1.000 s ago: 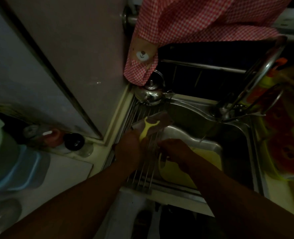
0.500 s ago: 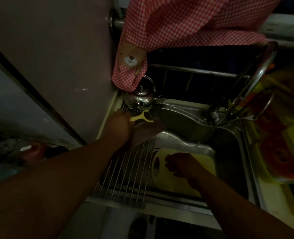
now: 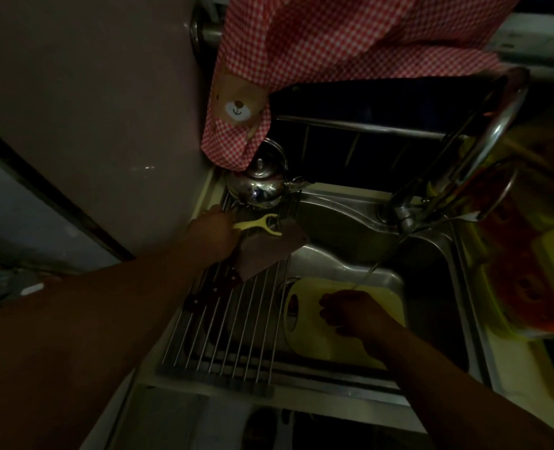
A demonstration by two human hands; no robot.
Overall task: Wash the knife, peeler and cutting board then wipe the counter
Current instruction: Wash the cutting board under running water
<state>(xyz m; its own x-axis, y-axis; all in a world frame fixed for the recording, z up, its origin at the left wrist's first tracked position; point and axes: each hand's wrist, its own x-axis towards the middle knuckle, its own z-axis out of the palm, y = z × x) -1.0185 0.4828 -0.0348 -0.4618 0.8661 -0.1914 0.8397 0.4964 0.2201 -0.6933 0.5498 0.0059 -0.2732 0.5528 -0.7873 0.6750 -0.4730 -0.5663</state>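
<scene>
Left hand (image 3: 214,233) pinches peeler (image 3: 259,225) beside kettle (image 3: 259,186); right hand (image 3: 350,311) rests on cutting board (image 3: 314,345), fingers' (image 3: 327,310) grip unclear.

**Your sink and what it carries**

You have a steel sink (image 3: 350,203) in front of you, with a wire rack (image 3: 236,336) laid across its left side, the rods running away from you. At the rack's far end stands a shiny kettle (image 3: 259,186). Just in front of it lies the yellow peeler (image 3: 259,225), its head resting on the broad blade of the knife (image 3: 269,251). The knife lies flat on the rods, handle towards you and angled left. Down in the basin, right of the rack, the pale yellow cutting board (image 3: 304,349) lies flat, its handle hole nearest the rack. The faucet (image 3: 405,216) rises from the sink's far rim.
</scene>
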